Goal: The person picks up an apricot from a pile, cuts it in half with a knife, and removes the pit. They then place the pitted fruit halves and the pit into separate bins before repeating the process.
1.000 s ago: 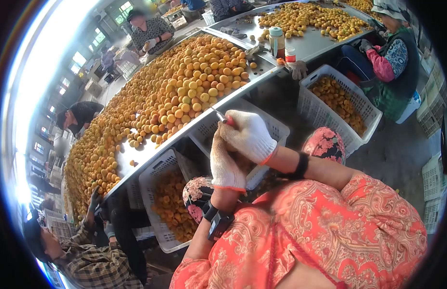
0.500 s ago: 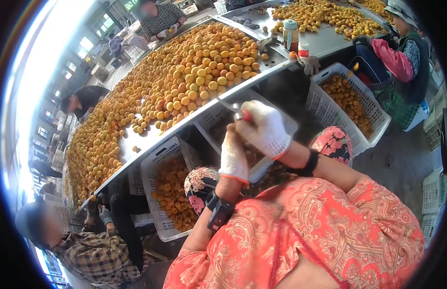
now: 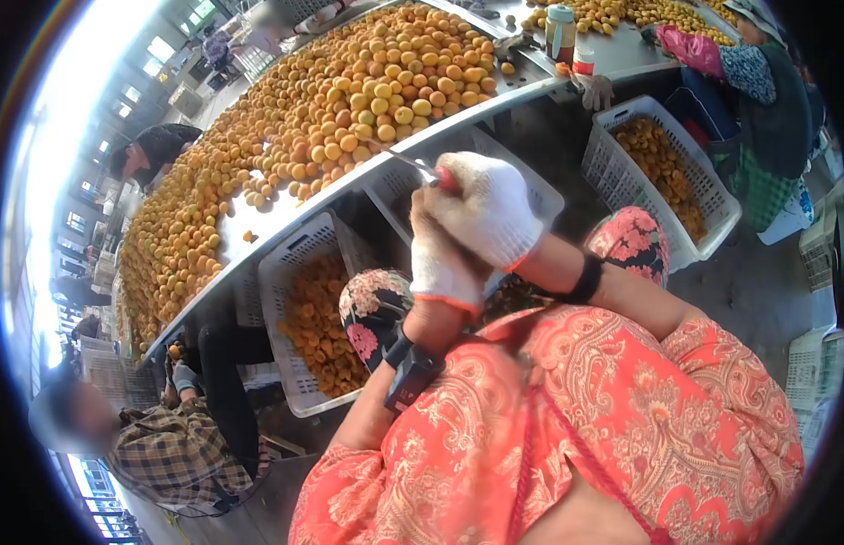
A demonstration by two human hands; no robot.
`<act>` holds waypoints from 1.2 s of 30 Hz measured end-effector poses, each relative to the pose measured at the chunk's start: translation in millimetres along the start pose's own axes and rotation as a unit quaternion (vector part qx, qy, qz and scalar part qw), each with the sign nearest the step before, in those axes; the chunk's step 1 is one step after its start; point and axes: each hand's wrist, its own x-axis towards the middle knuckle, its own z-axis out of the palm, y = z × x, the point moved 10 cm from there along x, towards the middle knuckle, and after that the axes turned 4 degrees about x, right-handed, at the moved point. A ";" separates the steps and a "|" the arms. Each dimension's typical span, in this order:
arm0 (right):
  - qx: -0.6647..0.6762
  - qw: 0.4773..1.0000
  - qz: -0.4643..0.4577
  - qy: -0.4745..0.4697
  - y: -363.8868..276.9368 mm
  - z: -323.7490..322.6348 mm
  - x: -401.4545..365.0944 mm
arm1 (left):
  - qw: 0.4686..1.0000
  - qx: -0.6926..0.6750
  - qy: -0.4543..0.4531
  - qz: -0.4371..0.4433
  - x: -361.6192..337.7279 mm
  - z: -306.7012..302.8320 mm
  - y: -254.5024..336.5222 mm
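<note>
At far left, a co-worker in a plaid shirt (image 3: pixel 181 454) sits with 1 apricot (image 3: pixel 175 351) at a gloved hand. Beyond, a broad heap of whole apricots (image 3: pixel 377 100) covers much of a steel table (image 3: pixel 236 227). Below its edge stands a white plastic crate (image 3: pixel 329 405) partly filled with split apricots (image 3: pixel 327 331).

Near the middle, the left hand (image 3: pixel 440 259), in a white knit glove, is curled beneath the other; I cannot tell whether it pinches anything, as its fingers are largely hidden. The right hand (image 3: pixel 491 207), gloved alike, presses against it, fist closed around a red-handled knife (image 3: pixel 417 163) whose blade points up-left toward the heap.

Farther right, a bottle (image 3: pixel 560 34), a red-labelled jar (image 3: pixel 583 62) and a grey glove (image 3: pixel 593 89) sit along the table edge, above another crate (image 3: pixel 615 186). Last, a co-worker with a pink sleeve (image 3: pixel 695 52) reaches over the table.
</note>
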 end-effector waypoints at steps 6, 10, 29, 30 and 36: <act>-0.055 0.996 -0.061 -0.027 -13.8 3.6 -10.5 | 0.991 -0.051 0.028 -0.119 -17.3 -8.2 -25.2; -0.051 0.992 -0.105 -0.044 -18.0 3.7 -15.8 | 0.985 0.070 0.113 -0.113 -34.2 -15.2 -23.7; -0.051 0.999 0.002 -0.017 -7.7 -8.2 -3.3 | 0.988 -0.031 -0.093 0.122 16.8 3.1 -10.2; -0.031 0.999 -0.037 -0.019 -14.1 -2.9 -5.0 | 0.988 -0.071 -0.099 0.092 17.6 0.4 -13.5; 0.004 0.997 -0.013 -0.076 -14.4 14.2 -14.3 | 0.999 -0.034 0.015 -0.034 -11.3 -22.0 -24.9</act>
